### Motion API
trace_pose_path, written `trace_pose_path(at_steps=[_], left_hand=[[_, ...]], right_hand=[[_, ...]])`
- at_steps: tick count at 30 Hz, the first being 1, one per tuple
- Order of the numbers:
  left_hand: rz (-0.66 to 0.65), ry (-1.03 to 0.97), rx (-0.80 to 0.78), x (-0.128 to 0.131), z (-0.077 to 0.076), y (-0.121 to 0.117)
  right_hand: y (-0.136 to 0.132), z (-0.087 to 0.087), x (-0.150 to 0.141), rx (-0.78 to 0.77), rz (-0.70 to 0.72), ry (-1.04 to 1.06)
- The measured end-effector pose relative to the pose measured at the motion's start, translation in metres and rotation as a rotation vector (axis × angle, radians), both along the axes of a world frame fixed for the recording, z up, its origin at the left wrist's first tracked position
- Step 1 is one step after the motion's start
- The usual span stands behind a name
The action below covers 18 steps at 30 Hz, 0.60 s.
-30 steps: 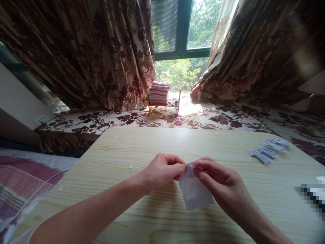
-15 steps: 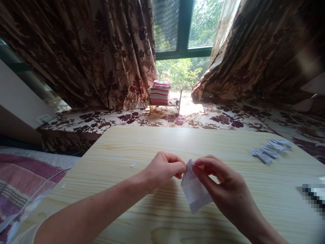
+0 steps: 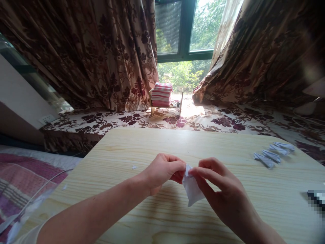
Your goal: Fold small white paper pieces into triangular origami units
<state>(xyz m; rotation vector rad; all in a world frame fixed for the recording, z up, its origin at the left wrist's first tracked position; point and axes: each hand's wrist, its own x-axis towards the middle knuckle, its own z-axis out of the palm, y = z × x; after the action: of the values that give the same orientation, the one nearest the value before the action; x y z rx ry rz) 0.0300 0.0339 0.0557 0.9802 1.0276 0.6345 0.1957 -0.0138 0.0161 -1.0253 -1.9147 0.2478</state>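
Note:
A small piece of white paper [image 3: 192, 190], partly folded at its top, is held up over the wooden table [image 3: 142, 145]. My left hand [image 3: 166, 171] pinches its upper left edge between thumb and fingers. From the other side, my right hand [image 3: 218, 178] grips the folded top part with thumb and forefinger. Several folded paper planes [image 3: 264, 160] lie in a row at the table's far right corner. To the left of my left hand rests a tiny paper scrap [image 3: 134, 167].
At the right edge is a dark-edged object [image 3: 316, 198], blurred out. Beyond the table, a small rack with stacked pink-striped cloths [image 3: 161, 95] stands on the patterned sill cover [image 3: 127, 118]. A cable [image 3: 43, 184] runs over the bed at left.
The paper's top has been folded over, and its lower part now looks smaller and turned. My right fingers have moved slightly down and left along it. The view has shifted a little.

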Motion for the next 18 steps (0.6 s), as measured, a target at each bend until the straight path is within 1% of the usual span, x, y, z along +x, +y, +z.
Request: trace_pose_path(at_steps=[3,9,14,18], left_hand=[[-0.001,0.000,-0.016,-0.0006,0.0015,0.0008],[-0.048,-0.022,-0.033,-0.0018,0.0034,0.0035],[-0.020,-0.028,-0.026,-0.0005,0.0027,0.0015],[-0.030,-0.028,-0.022,-0.0011,0.0021,0.0018]], right_hand=[[0.0007,0.0004,0.0012,0.017,0.007,-0.025],[0.0019,-0.0003,0.0045,0.062,0.007,-0.063],[0.0013,0.0011,0.0055,0.062,-0.003,-0.070],[0.0007,0.0018,0.0062,0.070,-0.001,-0.081]])
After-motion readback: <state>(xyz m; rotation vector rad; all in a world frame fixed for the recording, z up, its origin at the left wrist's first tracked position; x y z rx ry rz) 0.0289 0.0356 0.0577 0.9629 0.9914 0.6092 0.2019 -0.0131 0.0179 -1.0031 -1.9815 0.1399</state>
